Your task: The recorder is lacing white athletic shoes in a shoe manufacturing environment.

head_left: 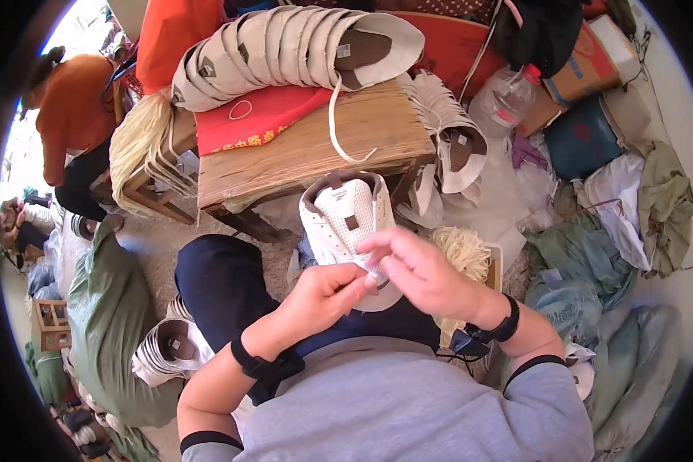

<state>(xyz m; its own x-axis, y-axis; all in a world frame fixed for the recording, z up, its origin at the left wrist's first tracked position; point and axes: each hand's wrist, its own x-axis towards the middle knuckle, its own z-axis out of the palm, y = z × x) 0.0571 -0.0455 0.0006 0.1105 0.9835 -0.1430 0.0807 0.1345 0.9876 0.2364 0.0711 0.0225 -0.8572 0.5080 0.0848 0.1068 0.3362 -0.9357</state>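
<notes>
A white and beige shoe upper (345,215) with a perforated tongue and a brown lining lies over my lap, against the front of the wooden table. My left hand (323,296) is closed at its lower end, thumb and forefinger pinched together; whatever is between them is too small to make out. My right hand (423,273) comes over the upper from the right, its fingers loosely bent and apart. Its fingertips are close to my left thumb and partly cover the upper. No thing shows clearly in my right hand.
On the wooden table (308,150) lie a nested row of beige shoe uppers (269,58), a red cloth (258,115) and a white lace (333,123). Bundles of cream laces (142,146) hang left; more laces (462,254) lie right. Sacks (119,323) and a person (81,108) are at left.
</notes>
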